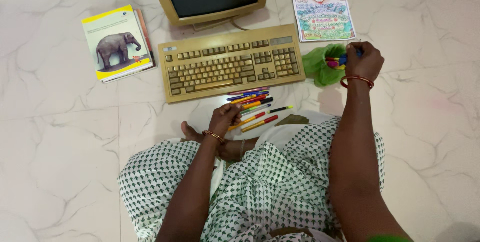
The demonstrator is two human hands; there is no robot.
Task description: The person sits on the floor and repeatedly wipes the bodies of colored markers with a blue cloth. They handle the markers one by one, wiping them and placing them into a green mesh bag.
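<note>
A loose bunch of coloured pens (252,103) lies slantwise on the marble floor (60,137) just before the keyboard's front edge, while more pens (336,61) stand bundled in a crumpled green pouch (320,64) further right.

A: Where are the hands?
B: The left hand (224,116) touches the loose pens (252,103) below the keyboard (231,62); the right hand (365,60) grips pens at the green pouch (321,65).

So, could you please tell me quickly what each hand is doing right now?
Left hand: closed on a pen from the pile of pens on the floor.
Right hand: closed around pens at the green pouch.
</note>
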